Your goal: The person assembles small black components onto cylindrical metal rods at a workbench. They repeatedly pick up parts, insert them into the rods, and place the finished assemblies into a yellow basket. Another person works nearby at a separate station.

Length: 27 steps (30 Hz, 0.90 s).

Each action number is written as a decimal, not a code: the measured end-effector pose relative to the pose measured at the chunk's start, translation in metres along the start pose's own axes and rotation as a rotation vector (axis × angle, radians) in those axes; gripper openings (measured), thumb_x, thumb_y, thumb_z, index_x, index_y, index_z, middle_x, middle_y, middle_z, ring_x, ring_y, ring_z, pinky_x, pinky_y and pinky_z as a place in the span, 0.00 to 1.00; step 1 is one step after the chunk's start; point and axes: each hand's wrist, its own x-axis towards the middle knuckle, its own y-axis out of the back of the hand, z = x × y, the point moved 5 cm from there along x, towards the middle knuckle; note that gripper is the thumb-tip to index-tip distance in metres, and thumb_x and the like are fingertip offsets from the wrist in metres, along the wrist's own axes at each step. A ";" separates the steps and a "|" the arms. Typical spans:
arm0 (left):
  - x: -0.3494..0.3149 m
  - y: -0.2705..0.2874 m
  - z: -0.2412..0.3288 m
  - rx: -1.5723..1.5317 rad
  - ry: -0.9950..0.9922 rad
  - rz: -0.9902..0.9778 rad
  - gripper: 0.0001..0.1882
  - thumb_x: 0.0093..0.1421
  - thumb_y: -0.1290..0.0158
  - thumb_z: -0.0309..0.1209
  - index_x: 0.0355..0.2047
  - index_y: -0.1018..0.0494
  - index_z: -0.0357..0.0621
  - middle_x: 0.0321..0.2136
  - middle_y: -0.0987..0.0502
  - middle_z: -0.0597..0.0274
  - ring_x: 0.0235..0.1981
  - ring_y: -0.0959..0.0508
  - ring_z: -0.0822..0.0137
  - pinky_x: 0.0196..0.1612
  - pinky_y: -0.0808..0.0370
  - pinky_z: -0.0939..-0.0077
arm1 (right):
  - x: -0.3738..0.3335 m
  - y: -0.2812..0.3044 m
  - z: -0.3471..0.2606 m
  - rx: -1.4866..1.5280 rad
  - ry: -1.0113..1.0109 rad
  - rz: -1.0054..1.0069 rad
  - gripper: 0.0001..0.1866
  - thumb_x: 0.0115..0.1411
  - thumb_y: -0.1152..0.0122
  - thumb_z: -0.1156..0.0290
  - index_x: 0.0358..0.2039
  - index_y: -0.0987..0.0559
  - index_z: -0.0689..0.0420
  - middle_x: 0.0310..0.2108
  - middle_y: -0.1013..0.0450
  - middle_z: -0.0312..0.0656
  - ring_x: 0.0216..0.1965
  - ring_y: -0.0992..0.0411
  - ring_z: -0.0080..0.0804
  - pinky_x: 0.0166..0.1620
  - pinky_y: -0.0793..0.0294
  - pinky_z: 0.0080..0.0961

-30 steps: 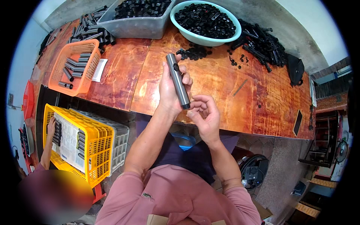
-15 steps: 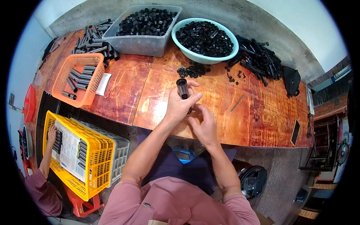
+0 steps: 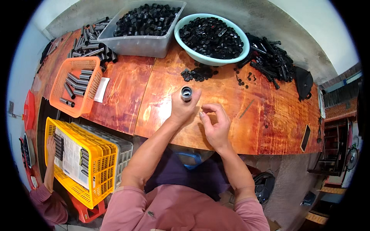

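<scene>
A short dark tube [image 3: 186, 93] stands in my left hand [image 3: 182, 109], its round open end turned up toward me. My fingers wrap round it, and something pale shows inside the opening. Just to the right, my right hand [image 3: 217, 125] is apart from the tube, thumb and forefinger curled toward each other as in a pinch. Whatever may be between those fingertips is too small to make out. Beyond the hands, a small heap of black round parts [image 3: 198, 73] lies on the wooden table [image 3: 162, 82].
A clear bin [image 3: 140, 45] and a pale green basin [image 3: 210, 59] hold black parts. An orange basket [image 3: 73, 109] holds tubes. Thin black parts [image 3: 269, 61] are piled right; a thin rod [image 3: 246, 108] lies nearer. Another person's hand [image 3: 51, 145] reaches into a yellow crate [image 3: 92, 150].
My right hand has come away from the left one, down and to the right. The tube in my left hand has tipped so its open end faces me more directly.
</scene>
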 end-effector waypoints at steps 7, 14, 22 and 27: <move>0.004 -0.001 0.010 0.107 -0.129 -0.005 0.18 0.63 0.39 0.26 0.19 0.36 0.44 0.17 0.36 0.75 0.20 0.38 0.82 0.21 0.40 0.80 | -0.013 -0.015 0.024 0.067 -0.088 0.046 0.09 0.59 0.36 0.81 0.41 0.22 0.63 0.38 0.23 0.46 0.36 0.22 0.36 0.41 0.22 0.27; 0.012 -0.016 0.028 -0.722 0.513 -0.072 0.22 0.74 0.64 0.53 0.47 0.33 0.49 0.26 0.30 0.65 0.22 0.28 0.68 0.27 0.27 0.69 | -0.021 0.009 0.020 0.188 -0.163 0.080 0.16 0.63 0.37 0.75 0.51 0.26 0.63 0.44 0.26 0.41 0.44 0.27 0.29 0.48 0.26 0.25; -0.041 -0.023 0.050 -1.107 0.566 -0.218 0.25 0.76 0.67 0.47 0.59 0.34 0.43 0.37 0.24 0.56 0.37 0.25 0.61 0.43 0.26 0.62 | -0.063 0.021 -0.003 0.380 -0.242 0.018 0.18 0.62 0.34 0.75 0.52 0.27 0.64 0.40 0.24 0.41 0.40 0.26 0.25 0.48 0.25 0.24; -0.057 -0.032 0.058 -1.139 0.574 -0.279 0.24 0.77 0.68 0.45 0.61 0.35 0.44 0.40 0.23 0.54 0.37 0.23 0.60 0.45 0.25 0.62 | -0.076 0.029 -0.006 0.370 -0.222 0.077 0.17 0.60 0.34 0.77 0.49 0.25 0.65 0.39 0.23 0.41 0.40 0.25 0.25 0.47 0.25 0.24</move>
